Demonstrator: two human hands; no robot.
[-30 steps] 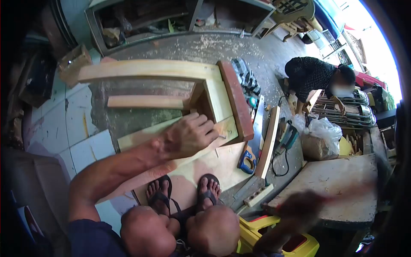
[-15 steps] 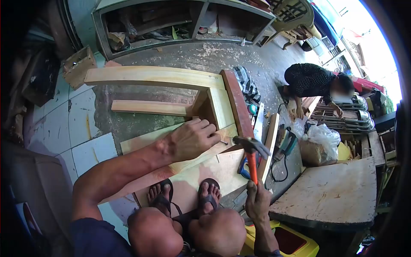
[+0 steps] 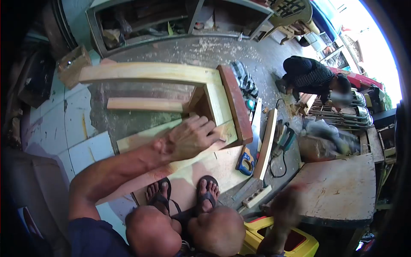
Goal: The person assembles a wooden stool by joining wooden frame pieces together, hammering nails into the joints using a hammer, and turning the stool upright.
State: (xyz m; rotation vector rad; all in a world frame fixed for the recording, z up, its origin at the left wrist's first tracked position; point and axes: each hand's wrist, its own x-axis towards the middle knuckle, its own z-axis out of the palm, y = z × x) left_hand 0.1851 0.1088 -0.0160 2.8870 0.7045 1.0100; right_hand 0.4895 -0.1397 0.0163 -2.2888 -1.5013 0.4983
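My left hand [image 3: 195, 136] rests on the pale wooden frame [image 3: 150, 71], near its corner beside the red-brown board [image 3: 236, 105]. Its fingers are pinched round a nail [image 3: 222, 140] whose end sticks out past the fingertips. Motion smears my right hand [image 3: 287, 207], raised at the lower right over the edge of the worn table; its fingers and the hammer cannot be made out clearly. A second small nail [image 3: 215, 155] stands in the wood just below the left hand.
A blue-handled saw [image 3: 246, 161], a wooden strip [image 3: 266, 143] and a green power tool [image 3: 284, 139] lie right of the frame. Another person [image 3: 314, 77] crouches at the upper right. The worn table [image 3: 334, 188] and a yellow stool [image 3: 299, 242] are at lower right.
Half a second ago the hammer head was beside the frame corner; my right hand has since moved right and blurred. My left hand keeps its hold. The other person's arm has moved over the plastic bag.
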